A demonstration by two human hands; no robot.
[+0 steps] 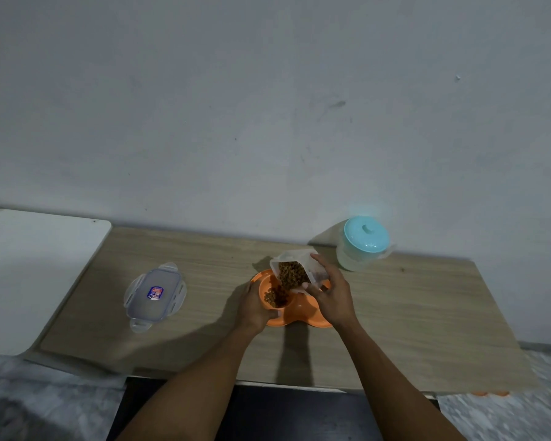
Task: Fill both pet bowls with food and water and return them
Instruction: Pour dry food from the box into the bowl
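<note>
Two surfaces are seen below a plain grey wall point(268, 106): a wood-grain table point(411, 329) across the middle, and a white board point(29, 275) butted against its edge at 9 o'clock.

Pitcher point(363, 246): pale body, turquoise lid with a knob, stood upright at the back of the table at 2 o'clock from the bowls, well apart from them.

Container lid point(155, 294): clear, rectangular, four clip flaps, a small blue and red label at its centre. It is laid flat on the table at 9 o'clock from the bowls, well apart.

Double pet bowl point(299, 313): orange, two wells joined in one moulding, set on the table near its middle. Brown kibble point(275, 297) is seen in the left well. The right well is largely hidden by the right forearm; its contents cannot be told.

Food container point(295, 268): clear plastic, tilted mouth-down over the left well, partly filled with the same brown kibble, some of it spilling toward the well.

Right hand point(331, 294): closed around the food container, thumb on the near side, fingers on the far side, holding it above the bowl.

Left hand point(255, 307): curled on the bowl's rim at 9 o'clock, thumb over the edge of the left well.
</note>
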